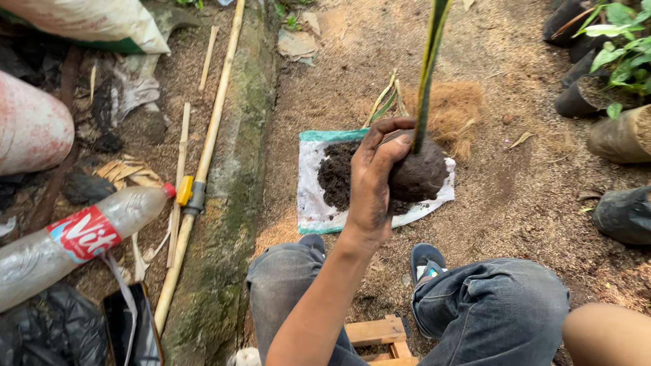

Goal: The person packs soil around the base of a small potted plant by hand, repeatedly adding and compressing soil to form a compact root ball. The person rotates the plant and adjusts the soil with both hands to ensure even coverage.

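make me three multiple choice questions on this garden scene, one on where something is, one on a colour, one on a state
1. Where does the loose pile of soil lie?
A. on the white sack spread on the ground
B. inside a black pot
C. on the wooden stool

2. What colour is the cap of the plastic bottle lying at the left?
A. blue
B. red
C. green

3. What is the left hand doing?
A. resting flat and empty on a knee
B. gripping a ball of soil with a long green leaf rising from it
C. pouring water from a can

Answers:
1 A, the dark soil sits on the white sheet with its green edge.
2 B, the cap at the bottle's neck is red.
3 B, the fingers curl round the soil ball at the leaf's base.
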The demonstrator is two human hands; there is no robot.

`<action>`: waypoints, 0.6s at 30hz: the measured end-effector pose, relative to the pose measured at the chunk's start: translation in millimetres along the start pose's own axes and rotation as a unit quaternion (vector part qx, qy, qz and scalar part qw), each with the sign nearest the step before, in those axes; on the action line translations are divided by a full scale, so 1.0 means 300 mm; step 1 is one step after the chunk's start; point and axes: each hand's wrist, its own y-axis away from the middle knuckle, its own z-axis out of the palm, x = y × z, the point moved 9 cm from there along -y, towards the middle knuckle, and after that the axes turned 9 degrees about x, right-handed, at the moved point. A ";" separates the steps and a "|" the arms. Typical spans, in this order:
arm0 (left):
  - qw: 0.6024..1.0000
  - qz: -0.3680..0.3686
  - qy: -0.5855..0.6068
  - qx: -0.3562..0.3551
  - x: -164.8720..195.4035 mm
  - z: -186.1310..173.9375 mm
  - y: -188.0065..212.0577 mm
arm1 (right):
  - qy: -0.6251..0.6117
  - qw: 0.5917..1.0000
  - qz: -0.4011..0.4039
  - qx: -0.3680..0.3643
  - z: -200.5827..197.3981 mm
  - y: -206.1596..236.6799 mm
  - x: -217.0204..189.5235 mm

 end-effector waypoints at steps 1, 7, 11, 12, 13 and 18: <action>1.000 0.004 -0.002 -0.001 0.004 -0.001 -0.007 | 0.000 1.000 0.000 0.002 0.005 0.004 0.011; 1.000 -0.007 0.010 -0.013 0.008 0.007 -0.007 | -0.007 1.000 0.009 0.014 0.000 0.043 0.031; 1.000 -0.016 0.017 -0.008 0.018 0.011 0.007 | -0.033 0.999 0.027 0.024 -0.009 0.060 0.029; 1.000 -0.021 0.019 -0.006 0.020 0.013 0.004 | -0.046 0.998 0.035 0.022 0.011 0.056 0.053; 0.999 -0.025 0.022 -0.005 0.019 0.018 -0.002 | -0.067 0.996 0.050 0.010 0.045 0.051 0.085; 1.000 0.000 0.022 -0.004 0.022 0.034 -0.030 | -0.161 0.963 0.152 -0.154 0.339 0.050 0.241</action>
